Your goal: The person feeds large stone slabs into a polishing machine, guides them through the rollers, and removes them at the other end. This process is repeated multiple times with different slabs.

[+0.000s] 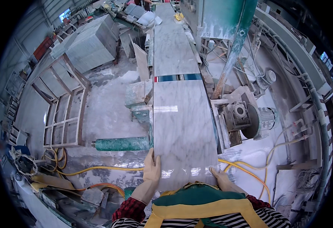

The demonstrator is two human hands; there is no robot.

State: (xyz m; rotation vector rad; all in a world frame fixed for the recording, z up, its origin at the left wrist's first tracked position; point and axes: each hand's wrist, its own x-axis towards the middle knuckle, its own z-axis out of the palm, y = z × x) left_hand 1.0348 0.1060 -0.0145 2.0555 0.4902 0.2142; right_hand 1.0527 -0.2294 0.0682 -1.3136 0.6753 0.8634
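A long grey-veined polished stone slab [185, 133] lies in front of me and reaches back along a conveyor line. My left hand [151, 168], in a pale glove, grips the slab's left edge near its close end, fingers along the side and thumb by the top face. On the opposite edge, my right hand [220, 178], gloved alike, holds the slab's near right corner with the thumb on top. The fingers under the slab are hidden. A second veined stone slab [176, 49] lies farther along the line, past a narrow gap showing a blue roller [168, 78].
A grey motor [265, 117] with a gearbox sits right of the line. On the left are a green roller [122, 144], a metal frame rack [65, 110] and stacked slabs [92, 45]. A yellow hose [98, 168] crosses the floor. A green machine [227, 19] stands far right.
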